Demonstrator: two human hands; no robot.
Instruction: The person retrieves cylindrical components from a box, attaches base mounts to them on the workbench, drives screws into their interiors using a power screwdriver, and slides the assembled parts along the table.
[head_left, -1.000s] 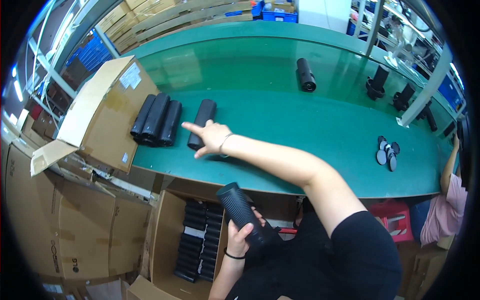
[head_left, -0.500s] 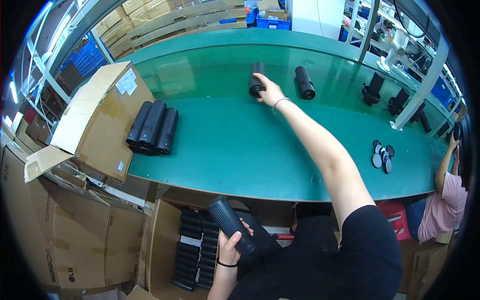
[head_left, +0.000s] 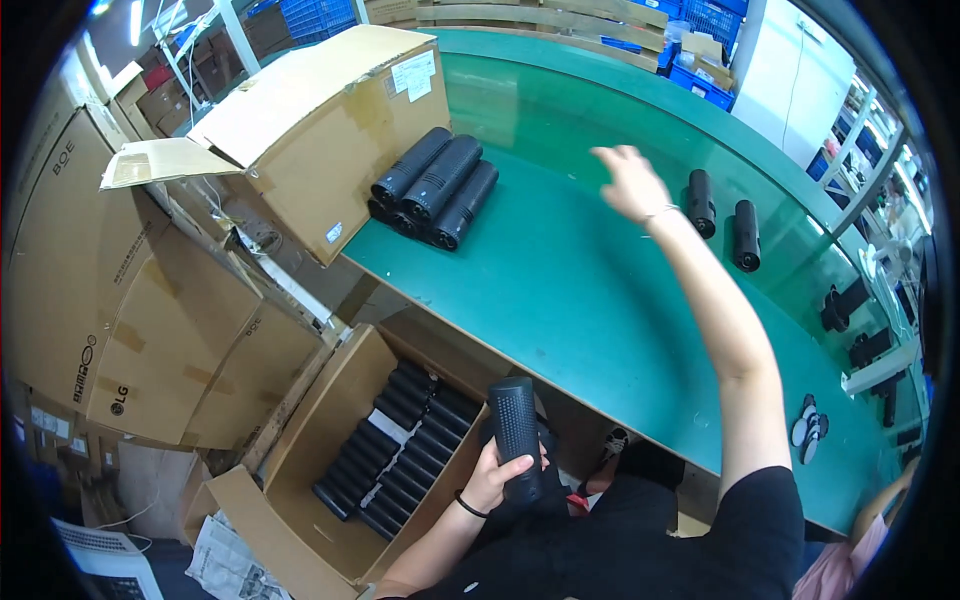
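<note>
My left hand is wrapped round a black cylinder with a perforated upper part, held upright in front of my body. My right hand is stretched over the green bench with nothing in it, its fingers reaching toward the left. To its right, two dark cylinders lie apart from each other on the bench. Left of that hand, several black ribbed cylinders are piled against a cardboard box.
An open carton below the bench holds rows of black cylinders. Small round discs lie near the bench's right end, with dark fittings beyond. At the lower right edge a co-worker's pink sleeve shows. Flattened cartons lean at left.
My right hand has let go of a dark cylinder, which now lies near another on the bench, and has moved left of them. The view has turned left. My left hand still holds its cylinder.
</note>
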